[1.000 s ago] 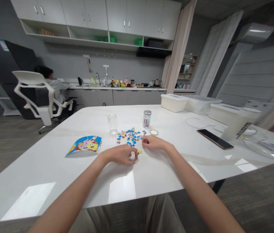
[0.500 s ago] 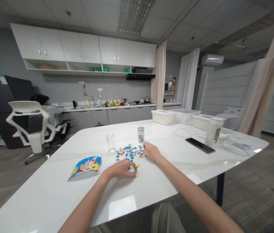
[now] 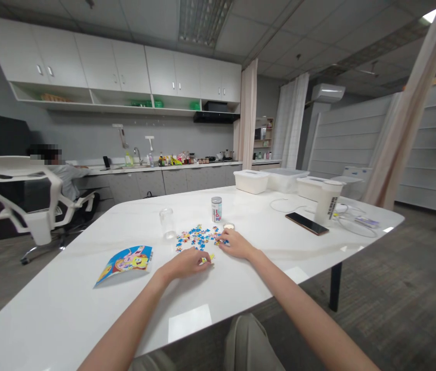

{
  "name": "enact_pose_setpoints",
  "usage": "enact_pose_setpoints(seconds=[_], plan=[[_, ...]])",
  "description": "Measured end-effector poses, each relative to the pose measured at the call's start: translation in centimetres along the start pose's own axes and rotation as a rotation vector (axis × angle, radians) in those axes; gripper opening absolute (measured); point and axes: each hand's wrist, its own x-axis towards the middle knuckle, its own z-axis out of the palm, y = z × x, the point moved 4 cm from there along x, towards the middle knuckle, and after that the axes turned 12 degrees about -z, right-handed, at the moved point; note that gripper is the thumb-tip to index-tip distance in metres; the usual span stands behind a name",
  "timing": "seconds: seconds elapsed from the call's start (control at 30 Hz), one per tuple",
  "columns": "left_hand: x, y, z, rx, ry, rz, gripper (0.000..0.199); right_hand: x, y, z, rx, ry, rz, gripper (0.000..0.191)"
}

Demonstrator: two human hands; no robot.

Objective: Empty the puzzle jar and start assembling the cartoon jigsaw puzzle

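A loose heap of small blue, yellow and pink jigsaw puzzle pieces (image 3: pixel 198 235) lies on the white table. Just in front of it, my left hand (image 3: pixel 187 263) is closed, thumb and fingers at a yellowish puzzle piece (image 3: pixel 212 256). My right hand (image 3: pixel 237 243) reaches the heap's right edge, its fingertips pinched together on a puzzle piece there, partly hidden by the fingers. Behind the heap stand a printed tin (image 3: pixel 216 210) with a silver top and a clear jar (image 3: pixel 167 224). A round pale lid (image 3: pixel 229 226) lies by my right hand. The curled picture sheet (image 3: pixel 127 264) shows cartoon figures.
To the right are a black phone (image 3: pixel 307 224), a white cup (image 3: pixel 328 203) and thin cables (image 3: pixel 351 225). White plastic boxes (image 3: pixel 251 182) line the table's far side. A person (image 3: pixel 65 175) sits at the back left, by a white chair (image 3: pixel 28 198).
My right hand has drawn slightly nearer, showing the round lid behind it. The left fingers have closed more around the yellowish piece. The whole view has shifted a little to the right.
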Motion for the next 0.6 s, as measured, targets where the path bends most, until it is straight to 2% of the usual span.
enact_pose_setpoints(seconds=[0.2, 0.6], plan=[[0.1, -0.22, -0.09, -0.011, 0.001, -0.005, 0.03, 0.06, 0.06, 0.33, 0.033, 0.043, 0.008, 0.008], [-0.23, -0.1, -0.08, -0.018, -0.041, 0.001, 0.025, 0.36, -0.02, -0.24, 0.135, -0.004, 0.137, 0.004]])
